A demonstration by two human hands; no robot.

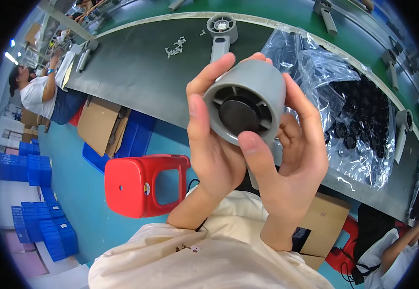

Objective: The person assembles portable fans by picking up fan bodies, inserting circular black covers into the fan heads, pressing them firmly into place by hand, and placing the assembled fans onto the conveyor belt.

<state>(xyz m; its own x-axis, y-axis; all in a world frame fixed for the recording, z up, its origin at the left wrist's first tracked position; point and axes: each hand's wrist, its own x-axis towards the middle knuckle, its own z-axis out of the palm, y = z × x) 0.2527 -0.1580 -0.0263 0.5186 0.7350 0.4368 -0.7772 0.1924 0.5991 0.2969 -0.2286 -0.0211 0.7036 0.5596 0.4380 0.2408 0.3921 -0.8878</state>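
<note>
The grey handheld fan [260, 84] is up in the air between the person's left hand [216, 161] and right hand [294, 161], gripped around its head. That head is a short, smooth, matte drum, tipped so one open end faces the person and I'm looking at it on a slant. Inside the thick rim sits a plain black disc [239, 114], with slim grey spokes running out from it across dark gaps. The right thumb lies over the rim's lower edge. Below, the pale strip beneath the head seems to be the handle [253, 179], mostly hidden.
</note>
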